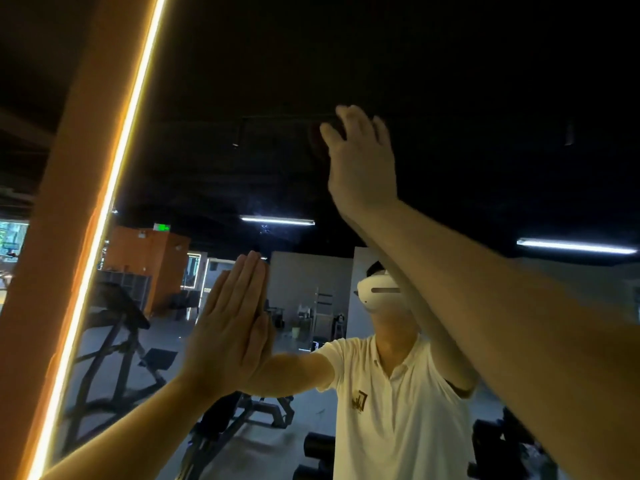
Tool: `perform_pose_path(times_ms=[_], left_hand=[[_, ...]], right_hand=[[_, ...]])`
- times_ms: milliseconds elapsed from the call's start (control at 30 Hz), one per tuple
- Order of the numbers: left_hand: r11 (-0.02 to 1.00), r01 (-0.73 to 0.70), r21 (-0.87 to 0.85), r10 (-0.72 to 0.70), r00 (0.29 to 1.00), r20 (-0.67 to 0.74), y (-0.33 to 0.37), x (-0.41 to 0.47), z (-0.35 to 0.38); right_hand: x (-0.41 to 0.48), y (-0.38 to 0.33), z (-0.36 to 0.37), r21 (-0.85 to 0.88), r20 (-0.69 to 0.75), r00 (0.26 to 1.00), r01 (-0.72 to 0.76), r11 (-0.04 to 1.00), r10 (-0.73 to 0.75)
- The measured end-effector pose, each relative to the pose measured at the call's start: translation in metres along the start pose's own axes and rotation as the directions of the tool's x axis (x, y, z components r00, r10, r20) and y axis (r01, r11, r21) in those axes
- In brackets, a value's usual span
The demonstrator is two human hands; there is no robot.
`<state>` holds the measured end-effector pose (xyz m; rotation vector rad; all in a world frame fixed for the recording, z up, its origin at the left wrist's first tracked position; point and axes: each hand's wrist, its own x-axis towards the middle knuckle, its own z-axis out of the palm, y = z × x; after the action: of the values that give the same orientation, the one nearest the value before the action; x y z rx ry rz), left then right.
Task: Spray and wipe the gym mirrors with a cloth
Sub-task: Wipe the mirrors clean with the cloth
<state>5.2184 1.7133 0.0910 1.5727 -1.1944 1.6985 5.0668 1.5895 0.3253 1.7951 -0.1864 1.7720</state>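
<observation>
glass mirror (pixel 450 98) under two flat hands

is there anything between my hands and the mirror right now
Nothing visible. The left hand lies flat against the mirror, meeting its own reflection. The right hand reaches higher on the glass; whether it holds a cloth there cannot be told.

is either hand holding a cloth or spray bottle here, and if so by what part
The left hand holds nothing; it lies flat on the mirror. The right hand is raised high with fingers spread; no cloth shows, though its palm side is hidden.
</observation>
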Motion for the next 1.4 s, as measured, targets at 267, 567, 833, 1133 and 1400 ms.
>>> perform_pose_path(times_ms=[267, 567, 833, 1133, 1400], left_hand=[[0.953, 0.303, -0.014, -0.302, 0.947, -0.112, -0.006, -0.046, 0.008], [0.957, 0.290, -0.031, -0.292, 0.951, -0.100, -0.010, -0.043, 0.006], [0.987, 0.161, -0.006, -0.161, 0.987, -0.003, -0.037, -0.054, -0.004], [0.979, -0.120, 0.166, 0.074, 0.962, 0.262, -0.083, -0.065, -0.031], [0.994, -0.050, 0.102, 0.020, 0.962, 0.273, -0.075, -0.063, -0.035]], right_hand=[[-0.169, -0.079, -0.005, 0.163, 0.216, 0.790, 0.550, 0.819, -0.574], [-0.024, -0.024, -0.002, -0.016, -0.080, 0.989, 0.124, 0.992, -0.125], [-0.107, -0.119, 0.016, 0.184, 0.107, 0.952, 0.264, 0.947, -0.286], [-0.147, -0.099, 0.001, 0.255, 0.265, 0.609, 0.703, 0.664, -0.747], [-0.032, -0.075, 0.026, 0.002, -0.021, 0.997, -0.074, 0.997, 0.074]])
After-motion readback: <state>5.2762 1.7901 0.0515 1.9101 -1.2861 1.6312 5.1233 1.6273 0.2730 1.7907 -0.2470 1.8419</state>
